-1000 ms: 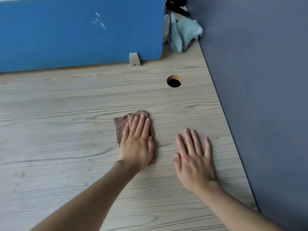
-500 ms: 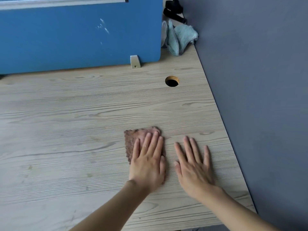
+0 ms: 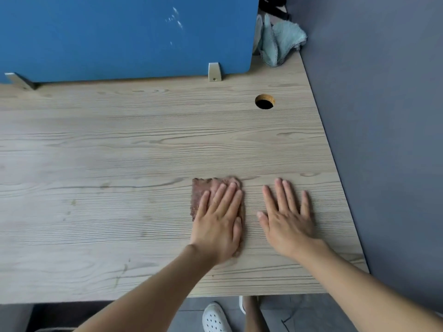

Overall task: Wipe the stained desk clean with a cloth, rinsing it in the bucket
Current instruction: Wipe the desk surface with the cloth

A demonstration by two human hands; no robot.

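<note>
Single head-worn view, wide-angle, facing forward and steeply down onto the desk (image 3: 119, 144) from above its near edge. Close range: both forearms enter from the bottom, with the left hand (image 3: 217, 226) and right hand (image 3: 287, 224) at lower centre. Along the far edge the blue partition (image 3: 107, 37) fills the top; the grey wall (image 3: 383, 116) borders the right edge. Below the near edge: floor (image 3: 187, 317), white shoe (image 3: 214, 318).
</note>
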